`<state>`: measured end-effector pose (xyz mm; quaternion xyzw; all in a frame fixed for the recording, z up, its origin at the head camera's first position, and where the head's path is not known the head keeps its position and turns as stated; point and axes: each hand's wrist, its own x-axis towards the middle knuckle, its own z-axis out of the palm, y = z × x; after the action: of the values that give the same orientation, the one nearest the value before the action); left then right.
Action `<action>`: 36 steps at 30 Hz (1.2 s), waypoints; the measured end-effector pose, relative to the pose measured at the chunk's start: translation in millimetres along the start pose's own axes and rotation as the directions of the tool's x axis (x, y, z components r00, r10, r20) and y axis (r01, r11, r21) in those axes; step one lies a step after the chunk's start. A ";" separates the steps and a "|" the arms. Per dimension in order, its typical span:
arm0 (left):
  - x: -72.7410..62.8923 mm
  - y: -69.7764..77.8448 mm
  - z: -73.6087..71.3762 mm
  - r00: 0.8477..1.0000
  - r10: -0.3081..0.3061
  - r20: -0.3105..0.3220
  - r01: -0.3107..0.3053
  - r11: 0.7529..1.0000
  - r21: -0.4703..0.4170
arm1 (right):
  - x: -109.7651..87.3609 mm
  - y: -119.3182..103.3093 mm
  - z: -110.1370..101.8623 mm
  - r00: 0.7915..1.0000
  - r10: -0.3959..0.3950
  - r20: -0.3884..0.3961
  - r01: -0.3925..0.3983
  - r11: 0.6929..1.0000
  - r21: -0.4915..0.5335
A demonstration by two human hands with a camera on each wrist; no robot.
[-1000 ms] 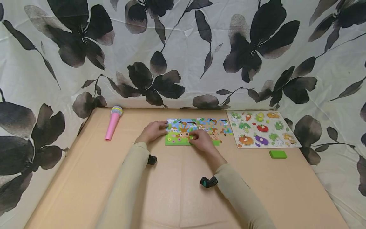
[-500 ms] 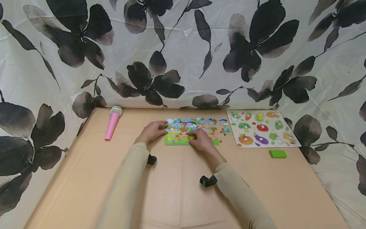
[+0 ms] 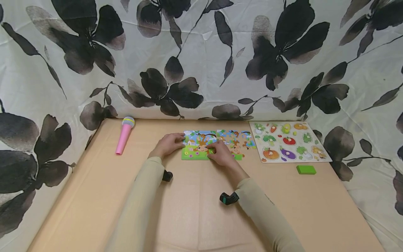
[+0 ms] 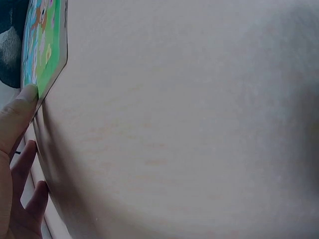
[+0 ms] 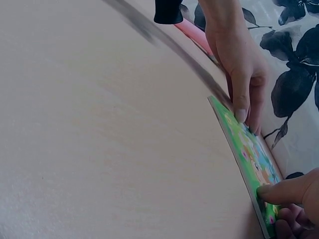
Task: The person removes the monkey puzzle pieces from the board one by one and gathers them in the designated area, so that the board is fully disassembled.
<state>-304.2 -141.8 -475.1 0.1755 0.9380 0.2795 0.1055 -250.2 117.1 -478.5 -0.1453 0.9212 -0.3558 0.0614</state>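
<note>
A monkey-picture jigsaw puzzle (image 3: 197, 154) with a green lower edge lies flat at the back middle of the table. My left hand (image 3: 167, 144) holds its left edge; the left wrist view shows the thumb (image 4: 29, 94) on the puzzle's corner. My right hand (image 3: 223, 154) is over the middle of the picture, thumb and curled fingers together. In the right wrist view its thumb (image 5: 279, 191) presses the printed face beside the green border. What lies under the right fingers is mostly hidden. Beyond this hand is more monkey picture (image 3: 235, 136), with gaps at its right side.
A pink toy microphone (image 3: 124, 136) lies at the back left. To the right are a white vegetable-picture board (image 3: 277, 142) and a green block (image 3: 306, 170). A floral cloth (image 3: 207, 94) hangs along the table's back edge. Black devices sit at both wrists.
Both hands stay at the puzzle with almost no movement. The right wrist has shifted very slightly to the left.
</note>
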 end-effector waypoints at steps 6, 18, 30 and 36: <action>0.1 -0.5 0.9 1.000 -0.004 0.000 0.004 1.000 0.002 | 0.0 -0.7 0.8 0.999 0.032 0.006 -0.032 0.999 0.016; -2.3 2.9 0.7 1.000 0.007 -0.001 -0.007 1.000 0.008 | -0.8 -2.9 0.3 0.997 0.071 0.038 -0.072 0.997 0.032; -1.8 2.5 -0.2 1.000 0.005 0.008 -0.005 1.000 0.014 | -1.5 -4.9 6.1 0.996 0.064 -0.067 -0.067 0.997 -0.035; 0.9 0.8 0.1 1.000 -0.004 0.011 0.004 1.000 0.016 | -2.6 -7.7 6.3 0.993 0.058 -0.106 -0.061 0.998 -0.020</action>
<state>-304.8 -140.8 -474.8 0.1759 0.9400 0.2709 0.1098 -244.6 108.5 -477.9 -0.0995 0.9311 -0.3502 0.0214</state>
